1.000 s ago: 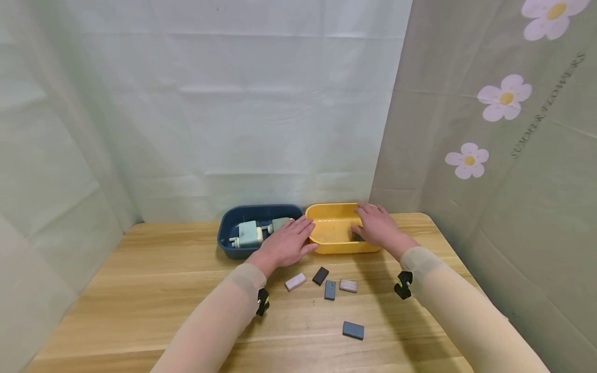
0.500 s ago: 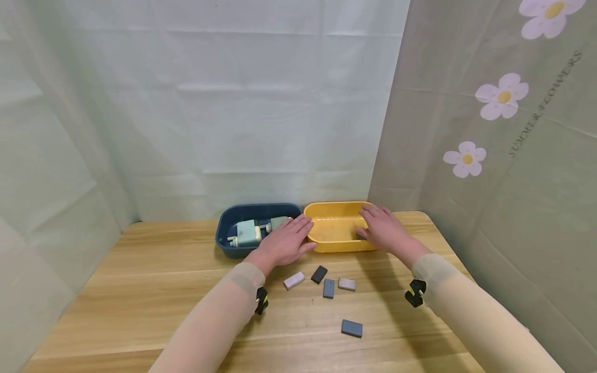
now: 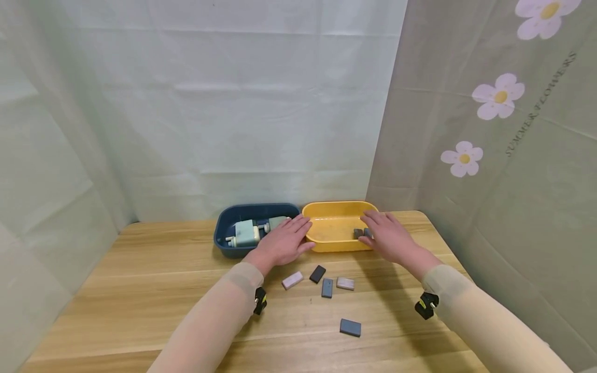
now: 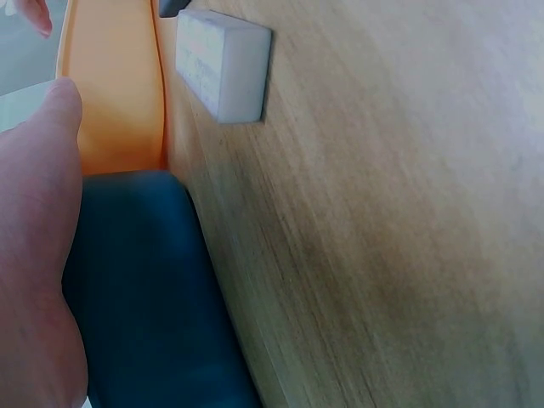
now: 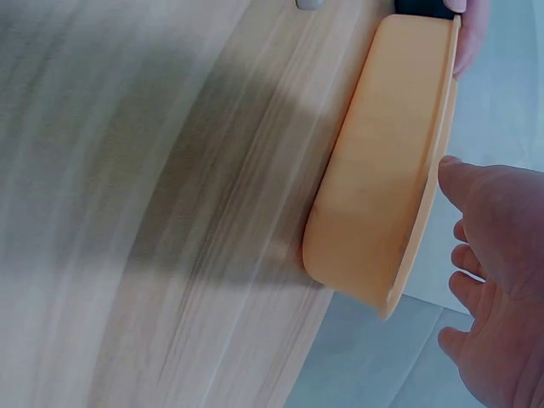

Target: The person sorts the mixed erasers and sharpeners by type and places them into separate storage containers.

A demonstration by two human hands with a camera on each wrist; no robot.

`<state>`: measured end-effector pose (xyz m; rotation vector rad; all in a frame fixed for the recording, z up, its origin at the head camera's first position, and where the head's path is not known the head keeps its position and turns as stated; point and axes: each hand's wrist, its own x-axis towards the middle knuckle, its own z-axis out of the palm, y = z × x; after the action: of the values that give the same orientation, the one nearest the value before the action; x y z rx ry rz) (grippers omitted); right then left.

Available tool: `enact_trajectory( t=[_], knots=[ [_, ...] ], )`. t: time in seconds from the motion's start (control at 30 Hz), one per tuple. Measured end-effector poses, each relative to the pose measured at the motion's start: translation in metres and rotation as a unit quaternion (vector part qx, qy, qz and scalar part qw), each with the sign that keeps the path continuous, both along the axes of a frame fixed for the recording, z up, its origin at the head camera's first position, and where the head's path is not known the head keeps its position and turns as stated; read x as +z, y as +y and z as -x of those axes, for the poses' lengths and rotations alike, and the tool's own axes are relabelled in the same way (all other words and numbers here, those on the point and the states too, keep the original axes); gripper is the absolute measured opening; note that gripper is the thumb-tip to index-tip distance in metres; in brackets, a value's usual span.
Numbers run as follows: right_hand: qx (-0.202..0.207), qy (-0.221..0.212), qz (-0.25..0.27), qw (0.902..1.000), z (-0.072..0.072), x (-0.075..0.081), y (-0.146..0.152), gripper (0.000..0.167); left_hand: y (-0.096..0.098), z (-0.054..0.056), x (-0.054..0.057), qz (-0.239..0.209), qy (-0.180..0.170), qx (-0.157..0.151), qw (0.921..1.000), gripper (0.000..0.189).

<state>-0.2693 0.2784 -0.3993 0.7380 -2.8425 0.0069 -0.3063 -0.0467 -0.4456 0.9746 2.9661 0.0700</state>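
left tray [image 3: 235,253] beside right tray [image 3: 339,247], five blocks [image 3: 327,288] before them

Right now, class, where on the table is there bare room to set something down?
The widest free patch of table lies left of the blue bin and left forearm. Another sits between that forearm and the lone blue-gray block. Crowded: between the yellow bin and that block, where four others cluster.

The words "SUMMER FLOWERS" [image 3: 541,103] stand in dark slanting capitals on the grey-brown cloth [image 3: 485,212] at the right, climbing from lower left to upper right; in the left wrist view, the pale block [image 4: 223,66] bears faint marks on one side, too blurred to read.
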Motion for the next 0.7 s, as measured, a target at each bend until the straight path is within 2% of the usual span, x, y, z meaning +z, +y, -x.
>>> enact_trajectory(
  t=[0.3,0.7],
  knots=[
    [0.021,0.021,0.0,0.9996,-0.015,-0.001,0.003,0.061,0.0,-0.002,0.002,-0.004,-0.002,0.001,1.0,0.079],
    [0.034,0.036,0.017,0.9987,-0.03,-0.009,0.003,0.067,0.0,-0.003,0.001,-0.007,0.005,0.003,1.0,0.079]
  ],
)
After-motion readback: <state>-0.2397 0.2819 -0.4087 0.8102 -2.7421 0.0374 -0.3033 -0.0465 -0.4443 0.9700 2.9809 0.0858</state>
